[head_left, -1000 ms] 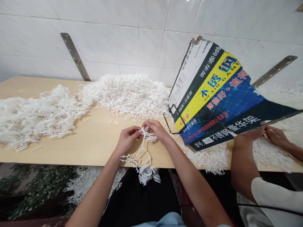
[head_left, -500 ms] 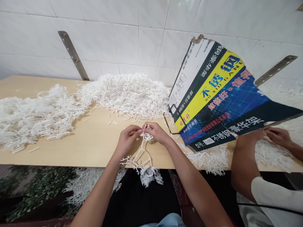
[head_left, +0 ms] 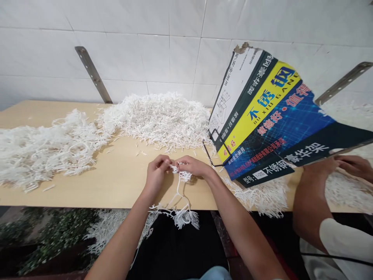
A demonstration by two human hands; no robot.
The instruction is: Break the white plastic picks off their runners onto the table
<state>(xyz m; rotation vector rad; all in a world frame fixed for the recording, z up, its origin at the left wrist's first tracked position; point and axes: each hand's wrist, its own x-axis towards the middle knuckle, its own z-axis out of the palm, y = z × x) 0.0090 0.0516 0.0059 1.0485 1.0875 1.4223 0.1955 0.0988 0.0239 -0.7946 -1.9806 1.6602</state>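
Both left hand and right hand pinch a thin, forking white sprig, its bushy tuft dangling toward six o'clock past the table's edge. Spiky white heap at twelve; torn, glossy printed cardboard at two.

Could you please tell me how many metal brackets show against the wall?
2: a left bracket at the back edge of the table, and a right bracket beyond the cardboard, which may hide more.
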